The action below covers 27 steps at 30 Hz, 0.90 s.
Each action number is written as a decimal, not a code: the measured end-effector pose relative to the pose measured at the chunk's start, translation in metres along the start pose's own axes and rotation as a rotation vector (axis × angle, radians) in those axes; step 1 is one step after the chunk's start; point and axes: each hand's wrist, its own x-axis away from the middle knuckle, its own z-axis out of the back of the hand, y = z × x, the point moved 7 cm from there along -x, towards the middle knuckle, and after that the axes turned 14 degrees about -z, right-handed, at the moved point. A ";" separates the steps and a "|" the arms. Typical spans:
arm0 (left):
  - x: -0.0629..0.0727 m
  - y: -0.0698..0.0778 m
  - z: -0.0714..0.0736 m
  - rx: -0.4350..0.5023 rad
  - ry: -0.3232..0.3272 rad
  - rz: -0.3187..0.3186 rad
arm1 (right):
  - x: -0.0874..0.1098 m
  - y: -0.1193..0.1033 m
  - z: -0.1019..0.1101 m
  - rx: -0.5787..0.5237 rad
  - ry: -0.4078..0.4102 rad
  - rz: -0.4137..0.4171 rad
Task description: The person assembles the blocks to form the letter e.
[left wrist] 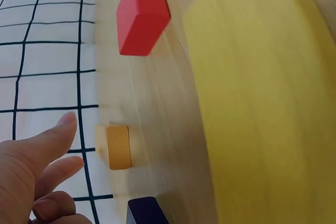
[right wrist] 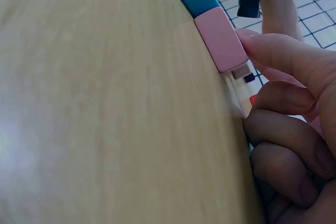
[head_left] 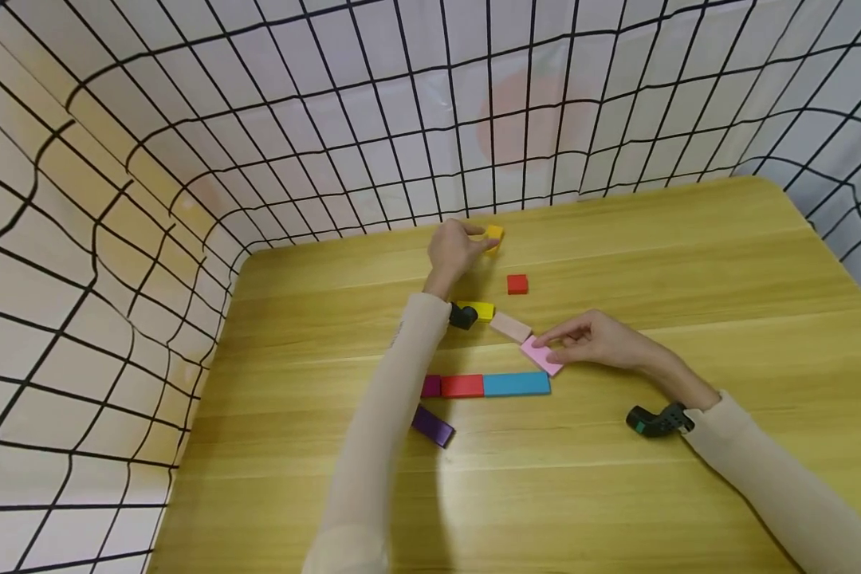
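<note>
In the head view, my left hand [head_left: 456, 249] reaches to the table's far edge, fingertips right at a small orange block [head_left: 494, 233]. The left wrist view shows the left thumb and a finger apart with nothing between them, beside the orange block [left wrist: 119, 148]. My right hand [head_left: 603, 343] pinches a pink block [head_left: 541, 355] between thumb and finger; its other fingers are curled in the right wrist view. A pale pink block [head_left: 511, 327] and a yellow block [head_left: 482, 310] lie in line behind the pink one. The left wrist hides part of the yellow one.
A blue block [head_left: 516, 384], a red block [head_left: 462, 387] and a maroon block [head_left: 431, 387] form a row, partly behind the left sleeve. A purple block [head_left: 433, 426] lies nearer. A small red block [head_left: 516, 285] stands apart. Black wire mesh [head_left: 373, 135] surrounds the table.
</note>
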 end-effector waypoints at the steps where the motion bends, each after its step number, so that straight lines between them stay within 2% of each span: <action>1: 0.000 0.001 0.000 0.007 0.006 0.000 | 0.000 0.000 0.000 0.000 0.001 -0.002; 5: -0.002 0.002 -0.002 -0.012 0.021 -0.006 | -0.001 -0.001 0.000 -0.005 0.000 -0.004; 11: -0.004 -0.005 -0.013 0.003 -0.010 0.006 | -0.002 0.001 -0.001 -0.009 -0.008 -0.006; 17: -0.004 -0.008 -0.017 0.025 -0.025 0.003 | -0.002 0.002 -0.001 -0.021 -0.005 -0.011; 21: -0.007 -0.008 -0.017 0.044 -0.085 -0.012 | -0.001 0.000 -0.001 -0.021 -0.009 -0.004; 27: -0.007 -0.011 -0.018 0.162 -0.186 -0.092 | 0.000 -0.001 -0.001 -0.027 -0.017 0.002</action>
